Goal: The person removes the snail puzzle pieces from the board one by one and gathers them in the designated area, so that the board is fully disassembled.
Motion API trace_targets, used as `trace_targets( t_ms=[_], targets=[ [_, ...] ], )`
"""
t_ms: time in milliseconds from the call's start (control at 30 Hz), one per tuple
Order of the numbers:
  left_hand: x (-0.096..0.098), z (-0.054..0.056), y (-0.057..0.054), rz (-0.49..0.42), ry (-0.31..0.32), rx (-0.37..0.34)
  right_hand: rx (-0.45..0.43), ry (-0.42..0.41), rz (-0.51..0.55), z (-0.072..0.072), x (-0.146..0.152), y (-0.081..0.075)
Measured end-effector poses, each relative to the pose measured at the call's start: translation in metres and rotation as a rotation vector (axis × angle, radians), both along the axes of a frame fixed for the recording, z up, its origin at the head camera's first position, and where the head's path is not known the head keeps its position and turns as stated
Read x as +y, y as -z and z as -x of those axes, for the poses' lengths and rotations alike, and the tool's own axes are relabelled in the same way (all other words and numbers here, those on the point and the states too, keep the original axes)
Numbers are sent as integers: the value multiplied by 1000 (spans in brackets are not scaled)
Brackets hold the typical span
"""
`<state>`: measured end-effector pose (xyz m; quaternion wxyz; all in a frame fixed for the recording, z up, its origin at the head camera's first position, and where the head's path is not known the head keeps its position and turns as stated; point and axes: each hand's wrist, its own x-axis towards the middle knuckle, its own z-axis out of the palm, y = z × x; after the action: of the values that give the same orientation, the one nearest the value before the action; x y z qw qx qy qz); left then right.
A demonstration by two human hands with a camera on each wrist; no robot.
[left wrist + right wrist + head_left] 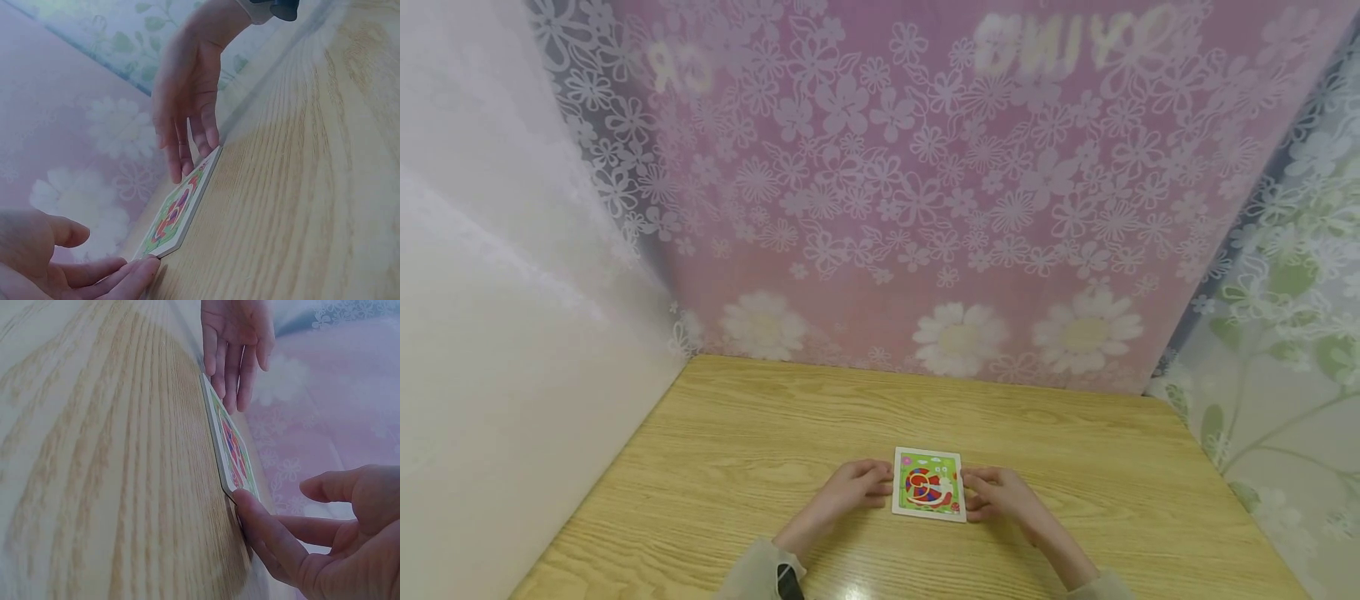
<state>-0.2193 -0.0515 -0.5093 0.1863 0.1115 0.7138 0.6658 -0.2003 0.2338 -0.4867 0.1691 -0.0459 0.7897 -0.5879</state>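
Observation:
A small, nearly square picture board (927, 485) with a pale border lies flat on the table. Its green picture shows a snail with a red and blue shell. At the board's left edge is my left hand (852, 490), its fingertips touching or very close to the border. On the opposite side, my right hand (1006, 498) has its fingertips at the right edge. Both wrist views show the fingers extended and the thumbs raised clear of the board (176, 212). Neither hand is curled round it.
The wooden table (760, 417) has a light grain. Behind it stands a pink wall covering (880, 208) with white flowers. A pale wall panel (512, 292) bounds the left side, and a leaf-patterned panel (1285, 375) the right. A dark band (788, 582) circles the left wrist.

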Motion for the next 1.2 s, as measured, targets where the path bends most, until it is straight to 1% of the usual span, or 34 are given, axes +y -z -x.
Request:
trace_targets(
  t_ms=[200,367,567,667,733,800,867,933,1033,1067,1167,1200],
  targets=[
    [1,-1,0,-2,-1,-1,1,-4,-5,-2,-1,-2],
    [-1,0,0,-3,5,0,16,-5,-23,-2,0,-5],
    [-5,5,-2,2,-26,16,89,32,-46,-1,4,-7],
    [-8,7,-5,-5,-37,32,147,43,-72,0,5,-9],
    [-9,9,-8,2,-40,55,211,21,-127,0,5,-9],
    [-9,11,-11,15,-45,87,305,-19,-214,2,3,-10],
    [-10,13,-13,33,-50,121,393,-88,-277,3,1,-11],
    [-10,15,-15,54,-52,154,460,-156,-329,2,-2,-11],
    [-10,18,-17,81,-42,219,520,-263,-397,0,-7,-12],
    [-10,19,-18,90,-39,236,544,-293,-435,0,-9,-12],
    [-9,21,-18,137,-37,303,596,-354,-541,-2,-16,-11],
    [-8,22,-18,154,-41,316,610,-371,-570,-2,-18,-10]
  ],
)
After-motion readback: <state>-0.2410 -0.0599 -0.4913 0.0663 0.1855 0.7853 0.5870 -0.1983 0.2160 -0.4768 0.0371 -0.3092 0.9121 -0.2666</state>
